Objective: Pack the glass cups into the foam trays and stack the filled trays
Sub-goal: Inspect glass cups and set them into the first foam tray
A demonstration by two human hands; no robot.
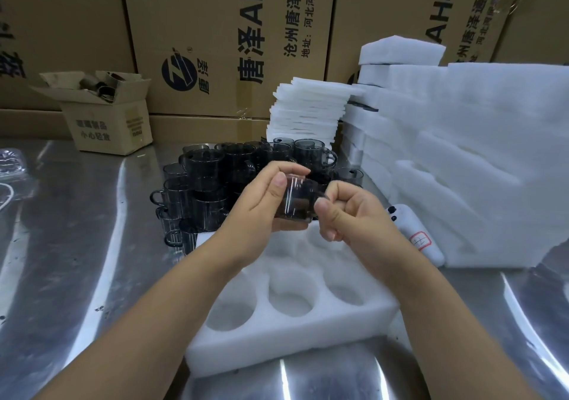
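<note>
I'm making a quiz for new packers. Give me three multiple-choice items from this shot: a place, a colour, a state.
1. Where does the small open cardboard box stand? A. back left on the table B. under the table C. on a foam stack
2. What colour is the held cup? A. green B. smoky dark grey C. red
3. The foam tray's three near holes are: A. filled B. lidded C. empty
Answers: 1 A, it sits left of the cup pile; 2 B, dark tinted glass shows between the left hand and right hand; 3 C, only white foam shows inside.
</note>
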